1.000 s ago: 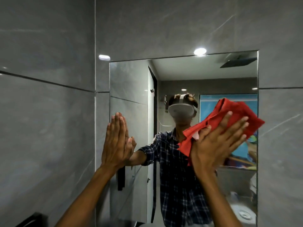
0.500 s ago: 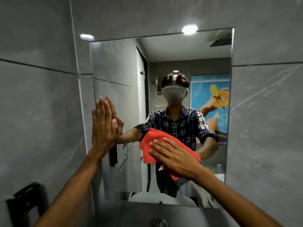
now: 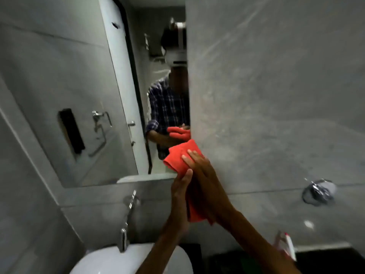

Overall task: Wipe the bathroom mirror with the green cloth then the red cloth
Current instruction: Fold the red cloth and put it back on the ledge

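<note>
The red cloth [image 3: 178,159] is held between both my hands in front of the mirror's lower right corner. My right hand [image 3: 205,175] lies over the cloth with its fingers spread on it. My left hand [image 3: 180,196] grips the cloth from the left, thumb on its edge. The mirror [image 3: 94,91] fills the upper left of the head view and reflects a person in a plaid shirt holding the red cloth. No green cloth can be made out for certain.
A white basin [image 3: 110,260] with a chrome tap [image 3: 126,224] sits below the mirror. Grey tiled wall [image 3: 276,95] is to the right, with a chrome fitting [image 3: 318,191] on it. A dark counter [image 3: 325,262] lies at the bottom right.
My left hand left the mirror's left edge and joined the right on the cloth. The cloth moved down to the mirror's lower right corner. My view swung down and right.
</note>
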